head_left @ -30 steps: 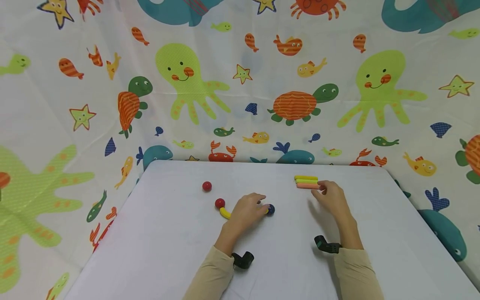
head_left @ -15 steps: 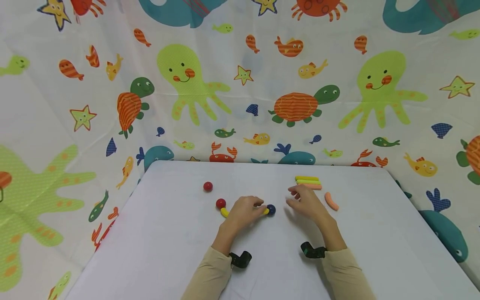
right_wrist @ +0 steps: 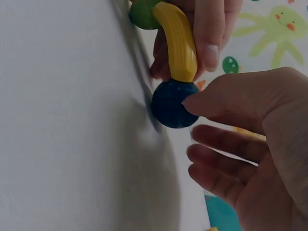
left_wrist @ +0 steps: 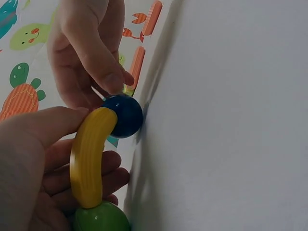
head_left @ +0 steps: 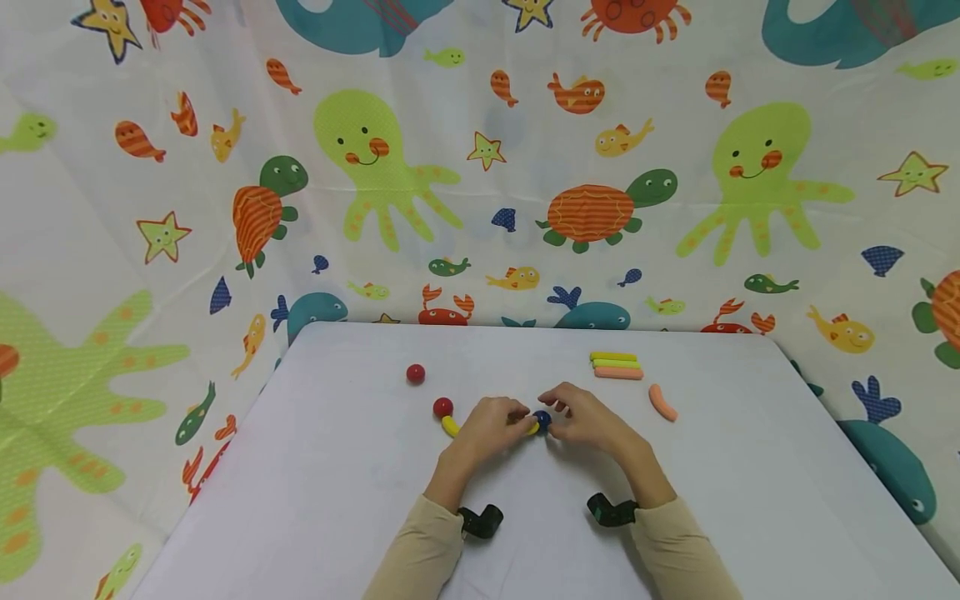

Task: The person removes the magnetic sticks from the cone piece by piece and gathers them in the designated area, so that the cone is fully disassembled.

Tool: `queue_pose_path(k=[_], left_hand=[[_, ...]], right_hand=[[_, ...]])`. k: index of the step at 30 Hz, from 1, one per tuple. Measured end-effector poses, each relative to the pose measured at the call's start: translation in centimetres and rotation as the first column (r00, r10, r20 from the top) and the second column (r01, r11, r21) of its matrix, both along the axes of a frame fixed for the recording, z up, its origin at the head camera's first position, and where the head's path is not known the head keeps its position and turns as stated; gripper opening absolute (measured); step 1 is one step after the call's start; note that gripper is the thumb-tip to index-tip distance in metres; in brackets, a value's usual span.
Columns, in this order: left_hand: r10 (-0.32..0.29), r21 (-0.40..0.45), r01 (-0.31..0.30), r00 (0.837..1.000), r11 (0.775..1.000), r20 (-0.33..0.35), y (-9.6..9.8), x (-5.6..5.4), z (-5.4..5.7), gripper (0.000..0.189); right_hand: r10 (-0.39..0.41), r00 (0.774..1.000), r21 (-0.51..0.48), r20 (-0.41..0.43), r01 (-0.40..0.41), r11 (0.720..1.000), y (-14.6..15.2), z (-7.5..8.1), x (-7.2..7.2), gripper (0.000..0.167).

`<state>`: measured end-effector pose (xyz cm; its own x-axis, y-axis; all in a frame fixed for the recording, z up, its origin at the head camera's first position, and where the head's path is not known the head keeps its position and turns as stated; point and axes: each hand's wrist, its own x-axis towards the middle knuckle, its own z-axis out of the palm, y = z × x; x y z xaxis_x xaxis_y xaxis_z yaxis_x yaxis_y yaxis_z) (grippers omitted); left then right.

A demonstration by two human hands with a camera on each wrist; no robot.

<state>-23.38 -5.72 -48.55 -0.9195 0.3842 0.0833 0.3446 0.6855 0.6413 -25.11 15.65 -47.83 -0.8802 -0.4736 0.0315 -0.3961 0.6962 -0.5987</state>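
Note:
In the left wrist view, a yellow curved stick point(left_wrist: 88, 159) joins a blue ball point(left_wrist: 126, 116) at one end and a green ball point(left_wrist: 101, 217) at the other. My left hand point(head_left: 489, 429) holds this stick, thumb along its side and fingers behind. My right hand point(head_left: 588, 421) is at the blue ball point(head_left: 542, 420); its thumb touches the ball point(right_wrist: 173, 105) in the right wrist view, the remaining fingers loosely bent. Left of my left hand, another yellow curved piece point(head_left: 450, 426) meets a red ball point(head_left: 442, 407); its far end is hidden by the hand.
A second red ball point(head_left: 416, 374) lies farther back on the white table point(head_left: 322, 467). At the back right, straight yellow and orange sticks point(head_left: 617, 365) lie side by side. An orange curved stick point(head_left: 662, 403) rests right of them. A sea-animal cloth point(head_left: 480, 192) hangs behind the table.
My right hand has come left and nearer from the straight sticks to the blue ball, uncovering the orange curved stick. The left hand stays nearly in place.

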Motion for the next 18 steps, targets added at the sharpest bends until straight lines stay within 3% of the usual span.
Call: queue_pose_path(k=[6,18], left_hand=[[-0.01,0.031,0.011,1.0,0.999,-0.017,0.15,-0.01,-0.22,0.028],[-0.056,0.028,0.056,0.998,0.998,-0.001,0.16,0.28,0.09,0.024]], right_hand=[[0.099,0.995,0.017,-0.03,-0.098,0.995,-0.67,-0.34,0.13,0.034],[0.093,0.993,0.027,-0.07,-0.091,0.995,-0.88,-0.26,0.36,0.03]])
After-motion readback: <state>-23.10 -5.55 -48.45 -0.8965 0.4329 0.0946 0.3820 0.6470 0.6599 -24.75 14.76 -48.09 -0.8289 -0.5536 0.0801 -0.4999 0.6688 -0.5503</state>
